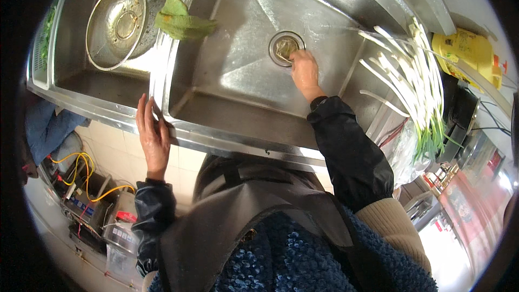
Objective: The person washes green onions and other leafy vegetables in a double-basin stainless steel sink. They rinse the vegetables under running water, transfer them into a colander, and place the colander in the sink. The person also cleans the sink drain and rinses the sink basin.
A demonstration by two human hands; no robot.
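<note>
My right hand (305, 71) reaches into the right basin (239, 69) of a stainless steel sink. Its curled fingers grip at the drain strainer (285, 46), where something pale and wet shows; the fingertips are partly hidden. On the sink's front rim (235, 142), beside the divider, rests my left hand (153, 140), fingers extended and holding nothing. A green cloth (180, 19) drapes over the divider further back. In the left basin (101, 85) a round mesh strainer (115, 28) leans with bits of residue in it.
Scallions (413, 73) lie right of the basin, partly over a clear plastic bag (405, 158). Behind them stands a yellow jug (466, 54). A basket of greens (43, 44) is at the far left. Below left are a yellow hose (87, 174) and equipment on the floor.
</note>
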